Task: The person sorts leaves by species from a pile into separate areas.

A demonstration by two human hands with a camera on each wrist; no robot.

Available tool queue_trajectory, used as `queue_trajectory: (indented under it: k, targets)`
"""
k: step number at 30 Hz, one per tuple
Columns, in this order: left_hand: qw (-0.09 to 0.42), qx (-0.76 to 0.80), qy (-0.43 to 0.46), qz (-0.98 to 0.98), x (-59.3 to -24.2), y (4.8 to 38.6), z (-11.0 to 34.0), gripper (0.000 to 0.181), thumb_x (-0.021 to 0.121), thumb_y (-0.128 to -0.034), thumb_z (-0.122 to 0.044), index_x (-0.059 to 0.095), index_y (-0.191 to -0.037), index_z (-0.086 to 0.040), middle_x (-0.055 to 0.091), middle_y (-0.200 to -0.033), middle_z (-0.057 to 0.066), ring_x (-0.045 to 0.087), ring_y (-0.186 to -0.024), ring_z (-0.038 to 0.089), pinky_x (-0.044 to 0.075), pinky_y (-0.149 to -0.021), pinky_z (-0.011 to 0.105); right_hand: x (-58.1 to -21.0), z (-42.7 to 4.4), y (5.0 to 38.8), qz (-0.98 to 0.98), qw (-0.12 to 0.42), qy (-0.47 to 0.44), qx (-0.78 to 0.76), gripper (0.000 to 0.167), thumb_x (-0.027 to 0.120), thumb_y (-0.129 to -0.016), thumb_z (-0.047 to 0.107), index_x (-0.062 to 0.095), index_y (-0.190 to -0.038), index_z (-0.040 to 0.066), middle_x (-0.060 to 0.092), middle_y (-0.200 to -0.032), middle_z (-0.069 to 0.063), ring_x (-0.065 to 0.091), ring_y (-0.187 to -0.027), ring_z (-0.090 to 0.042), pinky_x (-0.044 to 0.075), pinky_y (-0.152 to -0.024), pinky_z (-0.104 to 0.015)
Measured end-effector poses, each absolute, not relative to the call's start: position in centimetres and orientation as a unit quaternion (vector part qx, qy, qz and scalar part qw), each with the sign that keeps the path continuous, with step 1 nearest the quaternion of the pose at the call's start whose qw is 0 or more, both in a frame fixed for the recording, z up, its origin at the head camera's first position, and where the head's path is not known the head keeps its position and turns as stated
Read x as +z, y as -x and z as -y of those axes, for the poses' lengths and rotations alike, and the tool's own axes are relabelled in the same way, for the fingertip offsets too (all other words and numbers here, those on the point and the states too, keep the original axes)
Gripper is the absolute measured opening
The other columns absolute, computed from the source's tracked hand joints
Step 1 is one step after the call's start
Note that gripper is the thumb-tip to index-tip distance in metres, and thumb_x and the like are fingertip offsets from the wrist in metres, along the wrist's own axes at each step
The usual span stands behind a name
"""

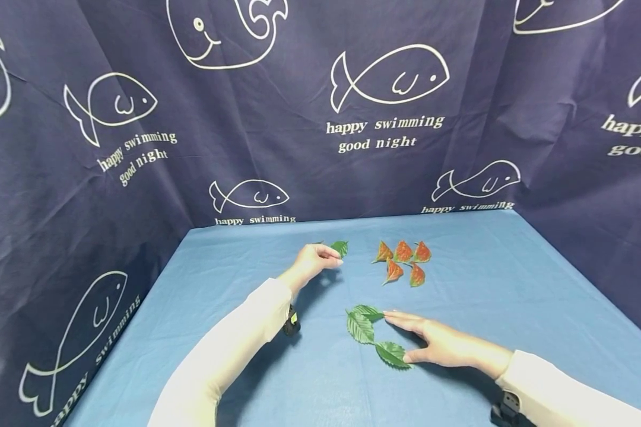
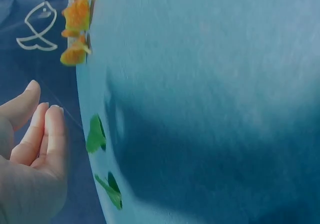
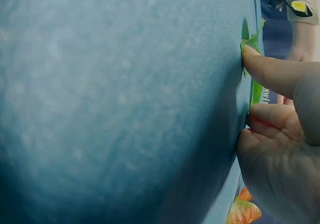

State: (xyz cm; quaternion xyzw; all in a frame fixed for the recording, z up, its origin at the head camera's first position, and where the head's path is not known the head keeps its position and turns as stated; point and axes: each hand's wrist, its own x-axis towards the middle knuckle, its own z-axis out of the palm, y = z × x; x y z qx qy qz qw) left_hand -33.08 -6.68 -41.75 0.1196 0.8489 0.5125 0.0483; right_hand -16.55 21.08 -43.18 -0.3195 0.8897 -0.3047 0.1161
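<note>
My left hand (image 1: 316,261) hovers over the far middle of the table, its fingers loosely bent and nothing between them. Just past its fingertips lies a green leaf (image 1: 340,248); the left wrist view has this leaf (image 2: 96,135) and another green leaf (image 2: 111,190) on the cloth, apart from the hand. Nearer me, three green leaves form a curve: an upper leaf (image 1: 368,311), a left leaf (image 1: 359,327) and a lower leaf (image 1: 392,354). My right hand (image 1: 438,343) rests with fingers extended at the upper leaf and its thumb touching the lower leaf's tip.
Several orange-red leaves (image 1: 403,251) lie in two rows right of the left hand. Blue cloth (image 1: 513,284) covers the table. Dark blue curtains (image 1: 310,166) with white fish drawings stand along the back and both sides.
</note>
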Motion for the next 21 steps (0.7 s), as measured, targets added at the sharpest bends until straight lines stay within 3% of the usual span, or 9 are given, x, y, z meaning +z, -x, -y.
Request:
queue_trajectory:
  k: [11,21]
  targets:
    - [0.172,0.448,-0.202,-0.853,-41.5,29.4,4.5,0.031,0.081,-0.0789,-0.015,0.074,-0.107,-0.005,0.076,-0.095,0.006,0.067,-0.083,0.007,0.054,-0.078,0.018,-42.9,-21.1,16.7,-0.889,0.113,0.32,-0.307,0.075,0.07,-0.086,0.04,0.04,-0.148,0.01,0.035,-0.155,-0.015,0.032,-0.139,-0.042,0.035,-0.113,-0.051]
    - [0.168,0.381,-0.251,-0.874,-41.8,28.2,3.9,0.024,0.081,-0.0789,-0.016,0.076,-0.102,-0.009,0.076,-0.091,0.002,0.065,-0.076,0.002,0.052,-0.071,0.015,-43.2,-21.1,16.6,-0.888,0.11,0.325,-0.307,0.074,0.07,-0.086,0.038,0.041,-0.147,0.01,0.036,-0.154,-0.015,0.034,-0.139,-0.042,0.035,-0.114,-0.047]
